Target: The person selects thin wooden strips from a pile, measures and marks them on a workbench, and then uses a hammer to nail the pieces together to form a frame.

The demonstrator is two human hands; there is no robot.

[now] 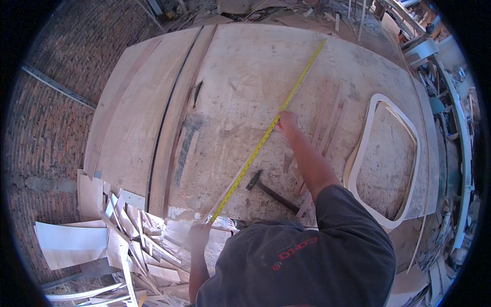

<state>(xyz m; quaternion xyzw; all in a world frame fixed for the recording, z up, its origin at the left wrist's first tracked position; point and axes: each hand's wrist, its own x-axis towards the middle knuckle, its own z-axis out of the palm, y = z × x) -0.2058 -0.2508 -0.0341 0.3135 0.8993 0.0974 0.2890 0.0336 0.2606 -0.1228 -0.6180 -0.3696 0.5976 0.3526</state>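
Note:
A yellow tape measure (247,162) is stretched slantwise over a large worn wooden tabletop, from the near edge to the far right. Along its side runs a thin pale wood strip (230,188). My right hand (287,121) is closed on the tape about midway, fingers pinched at its edge. At the near end, just off the table edge, my left hand (198,236) is closed round the tape's end; it is blurred, and the tape's case cannot be made out. A hammer (273,192) with a dark head lies on the tabletop right of the tape.
On the right lies a rounded pale wooden frame (366,134). Thin strips (331,120) rest beside my right forearm. A long board (176,117) with a dark gap crosses the table's left part. Offcuts (146,250) pile up at the lower left, near a brick wall (43,138).

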